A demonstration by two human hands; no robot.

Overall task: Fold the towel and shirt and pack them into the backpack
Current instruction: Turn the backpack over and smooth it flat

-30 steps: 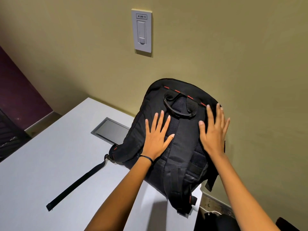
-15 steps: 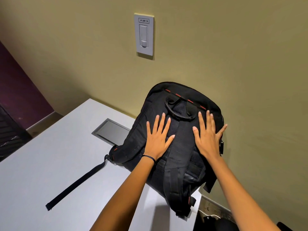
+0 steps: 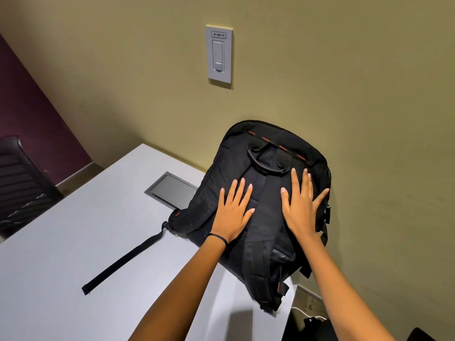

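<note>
Two bare forearms reach forward from the near edge, and both hands lie flat on a black backpack (image 3: 261, 212). The left hand (image 3: 232, 212) has a thin dark band (image 3: 218, 237) around its wrist; its fingers are spread and its palm presses on the padded back panel, gripping nothing. The right hand (image 3: 301, 205) rests the same way just beside it, fingers fanned wide toward the bag's right edge, palm down, holding nothing.

The backpack lies straps-up on the far right corner of a pale grey table (image 3: 73, 254), its lower end hanging a little over the table's near right edge. Its top leans against the wall. One loose black strap (image 3: 123, 262) trails from the bag's left side across the tabletop toward the near left. A carry handle (image 3: 267, 166) loops at the top of the bag, with a dashed red line of trim above it.

Beyond the bag's left side, a dark flat panel (image 3: 172, 190) sits sunk into the tabletop. A black chair (image 3: 17, 183) stands at the far left. On the olive wall (image 3: 369, 94) above, there is a grey switch plate (image 3: 219, 55). No towel or shirt shows.
</note>
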